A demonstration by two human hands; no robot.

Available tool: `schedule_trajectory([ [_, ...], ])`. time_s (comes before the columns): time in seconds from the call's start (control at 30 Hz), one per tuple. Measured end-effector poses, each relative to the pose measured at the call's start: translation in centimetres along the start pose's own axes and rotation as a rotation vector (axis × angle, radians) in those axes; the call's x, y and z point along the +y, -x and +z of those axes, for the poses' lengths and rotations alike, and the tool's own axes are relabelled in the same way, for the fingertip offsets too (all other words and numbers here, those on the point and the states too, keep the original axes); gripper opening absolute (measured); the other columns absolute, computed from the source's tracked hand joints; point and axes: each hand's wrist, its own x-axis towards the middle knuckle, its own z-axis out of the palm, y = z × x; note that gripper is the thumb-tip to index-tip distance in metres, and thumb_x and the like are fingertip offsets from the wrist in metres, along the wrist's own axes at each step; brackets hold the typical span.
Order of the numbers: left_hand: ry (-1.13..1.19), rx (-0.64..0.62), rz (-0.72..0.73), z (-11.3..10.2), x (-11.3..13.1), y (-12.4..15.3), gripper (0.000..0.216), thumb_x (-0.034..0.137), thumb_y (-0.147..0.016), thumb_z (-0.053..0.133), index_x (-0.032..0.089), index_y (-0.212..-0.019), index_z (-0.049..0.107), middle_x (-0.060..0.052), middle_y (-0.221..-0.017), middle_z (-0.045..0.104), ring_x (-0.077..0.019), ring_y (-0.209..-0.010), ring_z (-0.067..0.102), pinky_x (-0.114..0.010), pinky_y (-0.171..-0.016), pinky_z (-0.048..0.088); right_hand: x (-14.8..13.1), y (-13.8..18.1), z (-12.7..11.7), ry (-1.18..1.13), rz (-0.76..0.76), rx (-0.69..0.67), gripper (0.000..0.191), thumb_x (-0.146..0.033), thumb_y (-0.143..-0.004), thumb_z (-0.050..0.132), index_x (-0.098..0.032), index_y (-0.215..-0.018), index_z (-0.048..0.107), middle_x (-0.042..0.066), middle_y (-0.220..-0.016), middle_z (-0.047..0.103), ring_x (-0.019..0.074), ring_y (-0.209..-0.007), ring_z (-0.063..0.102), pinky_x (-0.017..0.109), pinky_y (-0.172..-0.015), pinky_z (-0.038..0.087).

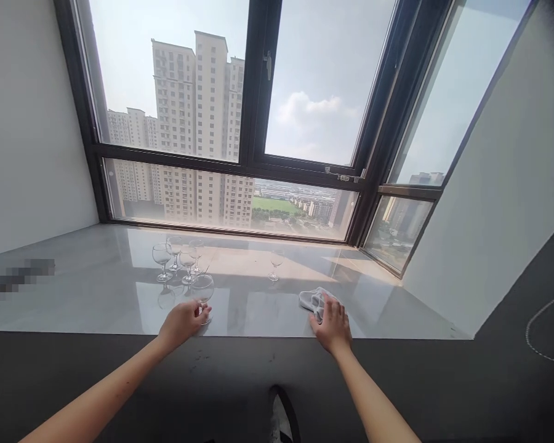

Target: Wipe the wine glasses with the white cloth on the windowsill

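Left hand [183,321] grips a glass [203,288] by the stem at the sill's [96,289] front edge, holding it upright. Right hand [333,323], fingers spread, presses a cloth [311,299] flat at that edge.

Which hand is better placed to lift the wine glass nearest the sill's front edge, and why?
Left. The left hand has its fingers curled round the stem of that glass. The right hand rests on the white cloth, off to the side.
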Motion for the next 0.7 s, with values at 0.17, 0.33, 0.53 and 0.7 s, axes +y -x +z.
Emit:
schedule_trajectory([
  [0.17, -0.185, 0.098, 0.003, 0.4, 0.7, 1.3, 0.035, 0.038, -0.089, 0.036, 0.017, -0.076, 0.061, -0.005, -0.065, 0.063, -0.0174, -0.063, 0.059, -0.026, -0.060, 0.034, -0.1, -0.6, 0.7, 0.011, 0.101, -0.068, 0.075, -0.054, -0.082, 0.039, -0.018, -0.146, 0.024, 0.012, -0.146, 0.030, 0.0277, -0.134, 0.025, 0.043, -0.109, 0.018],
  [0.33, -0.231, 0.117, -0.003, 0.4, 0.8, 1.5, 0.038, 0.038, -0.090, 0.035, 0.017, -0.071, 0.060, -0.006, -0.062, 0.062, -0.0187, -0.060, 0.059, -0.026, -0.056, 0.033, 0.2, -1.3, 0.5, -0.130, 0.180, -0.217, 0.076, -0.060, -0.087, 0.026, -0.019, -0.149, 0.011, 0.011, -0.141, 0.041, 0.0261, -0.129, 0.036, 0.044, -0.106, 0.024],
  [0.53, -0.236, 0.128, -0.014, 0.5, 0.7, 1.6, 0.037, 0.037, -0.090, 0.034, 0.017, -0.072, 0.060, -0.007, -0.065, 0.064, -0.0208, -0.062, 0.061, -0.027, -0.055, 0.035, 0.4, -0.9, 0.5, -0.131, 0.173, -0.071, 0.070, -0.043, -0.084, 0.040, -0.019, -0.146, 0.017, 0.010, -0.131, 0.051, 0.0255, -0.118, 0.045, 0.037, -0.093, 0.038],
  [0.7, -0.209, 0.114, -0.047, 0.6, 0.8, 1.6, 0.034, 0.035, -0.089, 0.035, 0.017, -0.078, 0.061, -0.009, -0.072, 0.066, -0.0221, -0.069, 0.063, -0.029, -0.060, 0.039, 0.4, -0.5, 0.5, -0.163, 0.144, 0.014, 0.064, -0.024, -0.080, 0.041, -0.019, -0.141, 0.024, 0.010, -0.127, 0.052, 0.0235, -0.114, 0.048, 0.033, -0.089, 0.041],
])
